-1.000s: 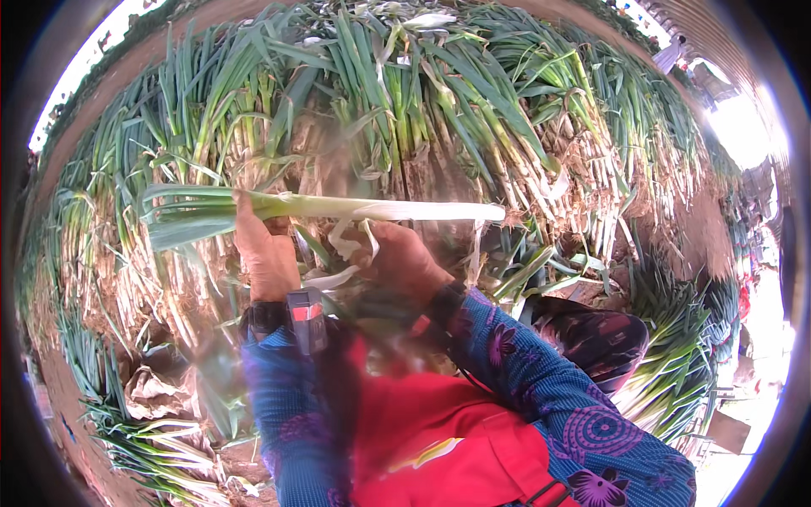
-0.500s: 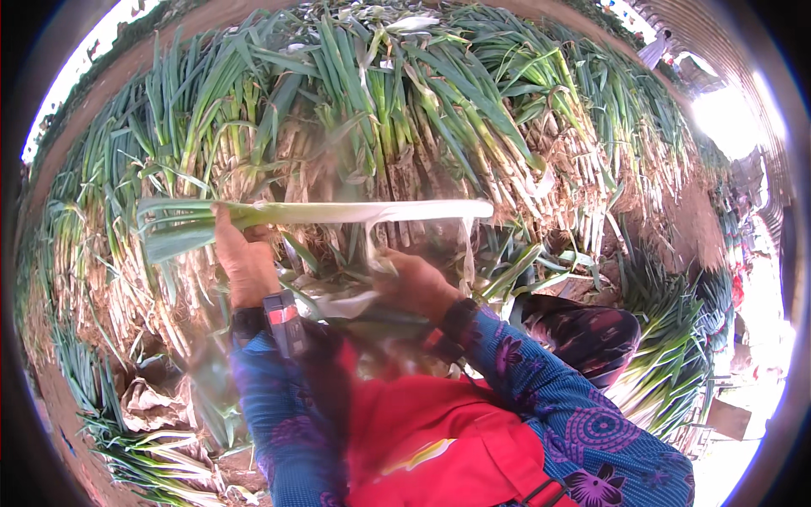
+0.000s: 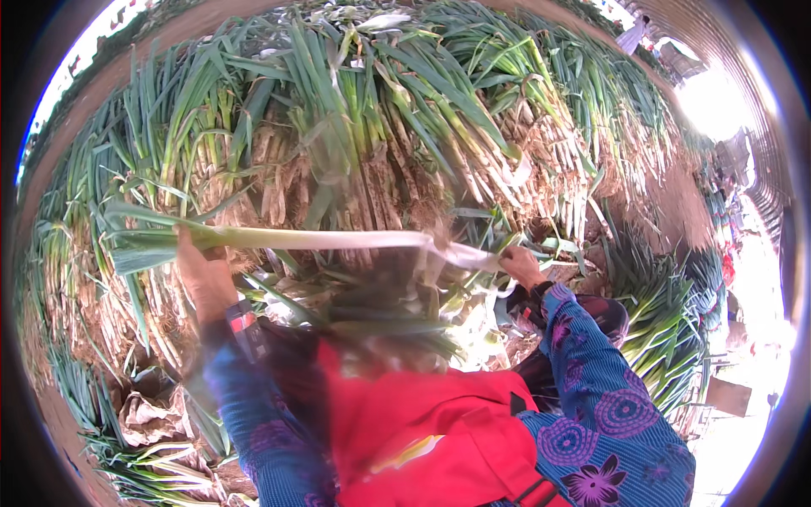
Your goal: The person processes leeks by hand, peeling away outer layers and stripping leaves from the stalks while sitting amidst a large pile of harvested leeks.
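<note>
A long green onion (image 3: 329, 240) lies almost level across my view, green leaves to the left and white stalk to the right. My left hand (image 3: 205, 275) is closed round it where the leaves meet the stalk. At the right, my right hand (image 3: 522, 266) pinches a pale strip of onion skin (image 3: 469, 255) that stretches from the white end of the stalk. The join between stalk and strip is blurred by motion. Below the onion, loose peeled skins and leaves (image 3: 456, 338) lie in front of my lap.
A wide bank of unpeeled green onions (image 3: 372, 160) stands beyond my hands. More onions lie in a pile (image 3: 663, 338) at the right and in another pile (image 3: 156, 469) at the lower left. A crumpled brown sheet (image 3: 152, 416) rests near the left pile. My red apron (image 3: 422, 422) covers my lap.
My right hand has moved right, drawing the strip of skin out past the stalk's white end. My left hand has shifted left and slightly nearer with the green onion.
</note>
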{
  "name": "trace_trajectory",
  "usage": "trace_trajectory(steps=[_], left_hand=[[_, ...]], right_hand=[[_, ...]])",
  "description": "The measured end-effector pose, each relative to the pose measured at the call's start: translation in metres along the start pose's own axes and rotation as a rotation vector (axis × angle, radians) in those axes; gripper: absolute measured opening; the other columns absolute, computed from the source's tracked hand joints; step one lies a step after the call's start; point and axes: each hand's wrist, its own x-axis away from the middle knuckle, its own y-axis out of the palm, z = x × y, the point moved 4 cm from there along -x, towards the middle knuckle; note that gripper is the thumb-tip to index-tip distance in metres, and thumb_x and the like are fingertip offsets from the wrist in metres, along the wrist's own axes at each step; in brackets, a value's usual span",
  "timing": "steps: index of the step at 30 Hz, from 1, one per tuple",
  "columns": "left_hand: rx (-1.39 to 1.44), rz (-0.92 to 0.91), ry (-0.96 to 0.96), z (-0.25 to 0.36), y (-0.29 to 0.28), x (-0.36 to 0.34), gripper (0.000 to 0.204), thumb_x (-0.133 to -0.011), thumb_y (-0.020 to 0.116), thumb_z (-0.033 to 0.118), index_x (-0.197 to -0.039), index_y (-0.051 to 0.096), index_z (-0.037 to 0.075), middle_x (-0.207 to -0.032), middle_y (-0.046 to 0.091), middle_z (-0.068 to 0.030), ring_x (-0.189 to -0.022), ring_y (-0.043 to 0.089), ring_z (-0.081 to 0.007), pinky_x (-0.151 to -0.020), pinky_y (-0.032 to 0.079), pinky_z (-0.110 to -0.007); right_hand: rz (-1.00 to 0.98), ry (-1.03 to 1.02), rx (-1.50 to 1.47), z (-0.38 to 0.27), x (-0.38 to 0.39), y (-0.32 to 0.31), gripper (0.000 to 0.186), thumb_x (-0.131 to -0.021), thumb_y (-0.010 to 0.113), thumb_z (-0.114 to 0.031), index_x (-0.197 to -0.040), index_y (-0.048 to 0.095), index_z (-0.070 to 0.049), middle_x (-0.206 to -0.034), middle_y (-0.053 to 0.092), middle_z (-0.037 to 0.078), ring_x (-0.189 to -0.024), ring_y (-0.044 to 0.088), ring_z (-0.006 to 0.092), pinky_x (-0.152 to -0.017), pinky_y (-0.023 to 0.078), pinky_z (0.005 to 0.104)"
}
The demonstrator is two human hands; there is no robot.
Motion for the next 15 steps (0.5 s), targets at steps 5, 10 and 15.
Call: trace_trajectory(steps=[5,10,15], left_hand=[[0.028,0.052,0.023,0.025,-0.019,-0.014,0.032,-0.094,0.058,0.032,-0.111,0.054,0.005,-0.096,0.060,-0.0095,-0.089,0.061,-0.0218,-0.078,0.053,-0.037],[-0.056,-0.148,0.030,0.025,-0.027,-0.008,0.035,-0.091,0.062,0.019,-0.120,0.052,0.003,-0.104,0.058,-0.0114,-0.096,0.059,-0.0219,-0.085,0.052,-0.034],[0.142,-0.271,-0.030,-0.008,0.015,0.026,0.026,-0.089,0.066,0.025,-0.107,0.057,0.007,-0.091,0.063,-0.0058,-0.082,0.063,-0.0210,-0.073,0.054,-0.036]], right_hand=[[-0.020,0.119,0.219,0.074,-0.002,0.004,0.036,-0.075,0.062,-0.033,-0.093,0.068,-0.002,-0.090,0.067,0.023,-0.087,0.064,0.0369,-0.078,0.049,0.0420],[-0.260,-0.076,0.342,0.062,-0.016,0.026,0.043,-0.071,0.065,-0.035,-0.102,0.067,-0.004,-0.094,0.068,0.019,-0.091,0.064,0.0352,-0.080,0.049,0.0426],[-0.271,-0.386,-0.114,-0.130,-0.017,-0.008,0.039,-0.081,0.061,-0.029,-0.110,0.063,-0.003,-0.097,0.067,0.014,-0.090,0.064,0.0218,-0.079,0.049,0.0325]])
